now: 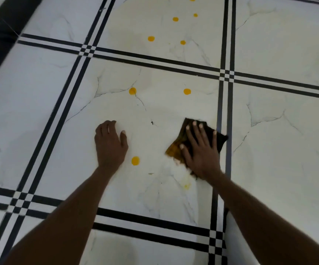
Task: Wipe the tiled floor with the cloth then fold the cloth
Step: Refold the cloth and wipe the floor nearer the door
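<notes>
A dark cloth (183,139) with yellow-stained parts lies flat on the white marble-look tiled floor (155,197), close to a black grout stripe on the right. My right hand (200,150) presses on it with straight, spread fingers. My left hand (110,143) rests flat on the bare tile to the left, palm down. A yellow spot (135,160) sits just right of my left wrist. Two more yellow spots (132,91) lie farther ahead on the same tile. A faint yellow smear (186,186) marks the tile below the cloth.
Several more yellow spots (151,38) dot the tile farther ahead. Black double stripes (224,73) cross the floor between tiles. A dark band (0,39) runs along the upper left edge. A small dark speck (152,122) lies between my hands.
</notes>
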`<state>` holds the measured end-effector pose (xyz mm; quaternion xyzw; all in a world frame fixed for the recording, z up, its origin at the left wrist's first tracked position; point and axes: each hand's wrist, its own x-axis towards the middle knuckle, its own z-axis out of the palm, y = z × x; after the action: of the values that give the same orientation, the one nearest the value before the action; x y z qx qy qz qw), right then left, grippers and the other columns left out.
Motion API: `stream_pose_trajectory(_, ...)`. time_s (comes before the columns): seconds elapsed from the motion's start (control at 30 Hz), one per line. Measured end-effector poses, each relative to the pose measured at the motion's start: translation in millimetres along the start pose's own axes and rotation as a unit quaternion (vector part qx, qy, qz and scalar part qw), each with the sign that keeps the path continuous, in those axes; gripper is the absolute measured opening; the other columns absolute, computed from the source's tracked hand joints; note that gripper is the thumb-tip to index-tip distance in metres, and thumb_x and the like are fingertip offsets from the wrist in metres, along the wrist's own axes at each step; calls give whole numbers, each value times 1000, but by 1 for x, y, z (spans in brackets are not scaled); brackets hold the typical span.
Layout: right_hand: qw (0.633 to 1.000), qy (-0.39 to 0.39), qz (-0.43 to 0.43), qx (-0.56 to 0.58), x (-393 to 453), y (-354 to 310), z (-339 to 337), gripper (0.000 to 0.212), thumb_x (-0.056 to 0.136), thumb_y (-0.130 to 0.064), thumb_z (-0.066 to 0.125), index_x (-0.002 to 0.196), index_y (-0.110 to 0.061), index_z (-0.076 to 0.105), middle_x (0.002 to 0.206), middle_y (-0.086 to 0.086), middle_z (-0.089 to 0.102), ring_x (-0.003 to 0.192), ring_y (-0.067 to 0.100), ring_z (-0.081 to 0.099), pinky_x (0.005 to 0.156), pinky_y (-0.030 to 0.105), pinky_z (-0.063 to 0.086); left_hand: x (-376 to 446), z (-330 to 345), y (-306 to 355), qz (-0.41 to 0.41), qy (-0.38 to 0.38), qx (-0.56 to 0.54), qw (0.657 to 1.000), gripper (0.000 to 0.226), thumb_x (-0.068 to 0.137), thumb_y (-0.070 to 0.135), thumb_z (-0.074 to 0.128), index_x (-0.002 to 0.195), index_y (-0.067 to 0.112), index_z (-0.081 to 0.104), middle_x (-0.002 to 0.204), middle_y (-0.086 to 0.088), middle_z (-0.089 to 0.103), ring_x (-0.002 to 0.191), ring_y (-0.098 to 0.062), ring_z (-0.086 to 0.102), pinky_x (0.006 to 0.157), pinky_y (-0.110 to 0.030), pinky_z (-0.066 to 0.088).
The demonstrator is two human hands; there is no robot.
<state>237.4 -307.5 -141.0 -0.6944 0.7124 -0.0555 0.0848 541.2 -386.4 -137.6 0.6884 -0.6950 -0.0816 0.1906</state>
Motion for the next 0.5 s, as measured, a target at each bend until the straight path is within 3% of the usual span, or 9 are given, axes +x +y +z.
stream_pose_trajectory(0.07,999,14,27,-16,43,0,0,70,106,-59,32,166,-26,20,176,5,13,164,25,4,126,68,3,5,3,-22,18,3,21,1000,51,105,32,48,146,3,49,150,-22,51,141,-45,45,117,-57,37)
stream_pose_trajectory(0.17,1000,15,14,-23,90,-31,7,69,105,-60,31,165,-28,23,175,6,15,163,31,4,123,73,1,5,11,-40,53,-1,47,998,55,108,35,43,158,11,39,165,-15,39,153,-42,32,126,-57,22)
stream_pose_trajectory(0.3,991,1,-129,-20,44,-86,21,66,106,-57,34,165,-31,23,176,4,10,163,31,-1,122,73,4,0,12,-36,47,-13,38,998,54,110,34,35,160,15,36,168,-10,33,158,-36,25,128,-55,19)
stream_pose_trajectory(0.4,978,-24,-207,-28,8,-51,15,68,104,-59,38,165,-34,22,176,2,8,164,29,-2,125,70,6,5,0,-43,41,-15,-1,999,49,109,28,33,155,14,44,165,-9,40,155,-34,31,126,-54,24)
stream_pose_trajectory(0.5,997,-10,-68,-43,7,11,-3,67,104,-62,32,165,-36,21,176,6,6,163,31,-1,124,67,13,6,-5,-57,66,-19,0,998,49,108,25,34,155,12,43,165,-10,39,155,-32,32,128,-54,21)
